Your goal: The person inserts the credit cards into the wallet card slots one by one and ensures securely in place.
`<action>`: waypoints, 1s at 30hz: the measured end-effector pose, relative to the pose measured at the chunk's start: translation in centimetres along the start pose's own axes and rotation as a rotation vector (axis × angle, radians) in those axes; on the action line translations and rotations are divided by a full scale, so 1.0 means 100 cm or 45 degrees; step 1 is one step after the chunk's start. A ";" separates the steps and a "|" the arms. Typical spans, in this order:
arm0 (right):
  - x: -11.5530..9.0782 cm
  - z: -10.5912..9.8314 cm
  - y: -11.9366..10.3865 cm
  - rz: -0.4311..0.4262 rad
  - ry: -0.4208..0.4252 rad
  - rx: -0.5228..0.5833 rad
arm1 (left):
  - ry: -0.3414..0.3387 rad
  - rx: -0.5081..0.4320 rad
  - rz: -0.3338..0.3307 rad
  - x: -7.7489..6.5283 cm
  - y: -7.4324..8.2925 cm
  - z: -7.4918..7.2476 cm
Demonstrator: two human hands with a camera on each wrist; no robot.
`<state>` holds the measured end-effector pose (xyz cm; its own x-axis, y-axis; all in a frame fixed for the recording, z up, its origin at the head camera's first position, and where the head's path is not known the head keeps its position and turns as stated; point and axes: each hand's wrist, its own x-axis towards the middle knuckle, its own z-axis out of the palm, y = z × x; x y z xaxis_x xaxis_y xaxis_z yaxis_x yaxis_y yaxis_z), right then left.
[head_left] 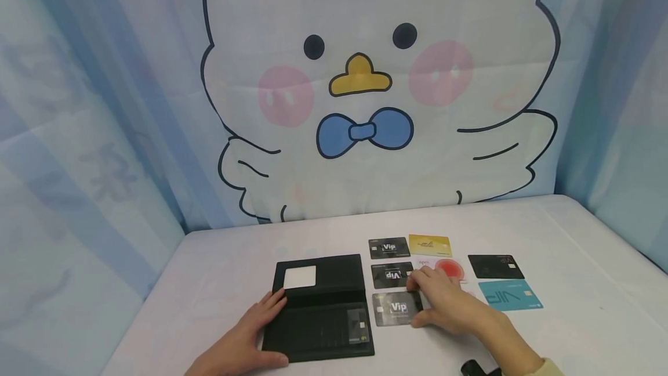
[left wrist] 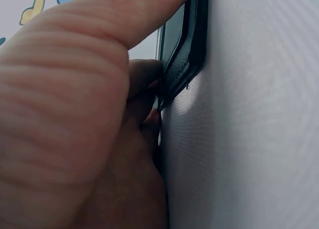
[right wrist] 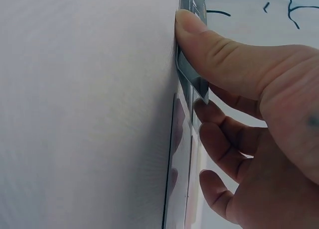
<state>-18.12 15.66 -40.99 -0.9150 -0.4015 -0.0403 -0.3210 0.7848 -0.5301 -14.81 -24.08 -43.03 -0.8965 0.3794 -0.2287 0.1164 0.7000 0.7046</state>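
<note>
A black bifold card wallet (head_left: 313,329) lies unfolded on the table, with a white patch on its upper flap and a dark card (head_left: 358,325) in a clear pocket at lower right. My left hand (head_left: 241,336) rests against its left side, fingers extended at the edge and thumb on the near corner. The thumb and wallet edge (left wrist: 182,55) also show in the left wrist view. My right hand (head_left: 450,304) pinches the right end of a grey Vip card (head_left: 395,308) beside the wallet. This card looks tilted in the right wrist view, where the thumb (right wrist: 192,27) presses its edge.
Above the grey card lie two black Vip cards (head_left: 391,275), a gold card (head_left: 429,245) and a pale card with a red circle (head_left: 450,269). Farther right are a black card (head_left: 494,267) and a teal card (head_left: 510,295). A black object (head_left: 472,368) shows at the near edge.
</note>
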 end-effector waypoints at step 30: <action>-0.004 -0.001 -0.004 -0.095 -0.050 0.043 | -0.005 0.000 0.055 -0.002 -0.002 -0.001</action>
<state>-17.69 15.60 -40.67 -0.8784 -0.4769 -0.0326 -0.3788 0.7361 -0.5610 -14.72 -24.33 -43.07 -0.8892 0.4112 -0.2006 0.1547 0.6829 0.7139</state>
